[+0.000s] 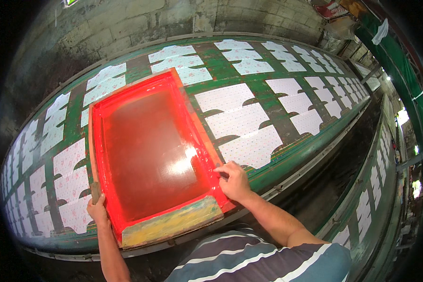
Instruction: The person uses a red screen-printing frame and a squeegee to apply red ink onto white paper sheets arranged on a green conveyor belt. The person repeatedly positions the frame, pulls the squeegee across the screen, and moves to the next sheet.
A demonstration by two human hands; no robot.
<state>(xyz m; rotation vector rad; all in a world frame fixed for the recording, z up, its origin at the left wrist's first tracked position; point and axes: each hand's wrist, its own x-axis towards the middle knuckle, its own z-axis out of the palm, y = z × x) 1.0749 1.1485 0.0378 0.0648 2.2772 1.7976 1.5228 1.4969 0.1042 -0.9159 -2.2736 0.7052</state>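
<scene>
A screen printing frame (pixel 143 150) lies on the long green table, coated in red around its inner edges, with a darker glossy middle and a yellow-streaked band along the near side. My left hand (pixel 97 207) grips the frame's left edge at a small wooden piece (pixel 96 193) near the lower corner. My right hand (pixel 234 181) holds the right edge, fingers curled round a small dark part that is partly hidden. White printed fabric pieces (pixel 239 127) with curved cut edges lie in rows on both sides of the frame and beneath its surroundings.
The green printing table (pixel 263 171) stretches far to either side along a block wall (pixel 127 23). Behind my right arm, past a dark gap, runs a second table with fabric pieces (pixel 362 211). Green sheeting (pixel 380 51) hangs at the upper right.
</scene>
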